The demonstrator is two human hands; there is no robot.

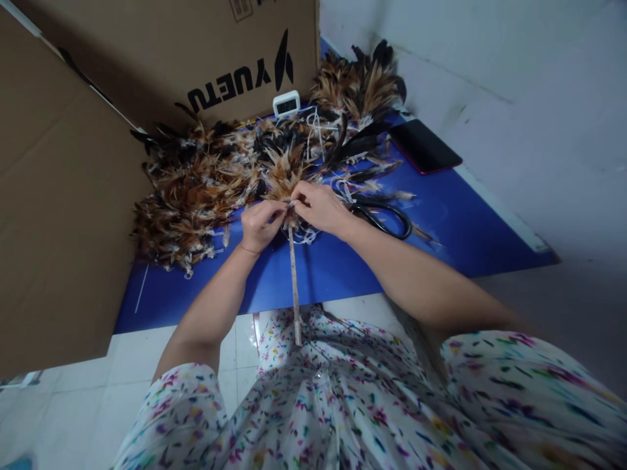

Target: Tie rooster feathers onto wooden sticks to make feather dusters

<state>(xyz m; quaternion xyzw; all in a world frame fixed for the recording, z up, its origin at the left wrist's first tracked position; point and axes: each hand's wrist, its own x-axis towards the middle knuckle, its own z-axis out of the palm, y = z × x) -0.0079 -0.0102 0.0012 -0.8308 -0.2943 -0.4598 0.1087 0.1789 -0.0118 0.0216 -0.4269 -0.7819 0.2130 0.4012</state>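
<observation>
A feather duster (289,171), a thin pale stick (294,281) with a tuft of brown and black feathers at its far end, points away from my lap over the blue table. My left hand (259,224) is closed in a pinch at the base of the tuft. From the other side my right hand (321,205) pinches at the same spot, fingertips almost meeting the left ones. A small pale bit shows between them, too small to name. Just right of my right hand lie black-handled scissors (386,219), blades hidden among feathers.
Strung brown feathers (196,189) are heaped on the left of the blue table (337,264). Another feather pile (360,85) lies at the back, near a white digital clock (287,103). A dark phone or tablet (425,145) lies right. Cardboard (161,52) walls the left and back.
</observation>
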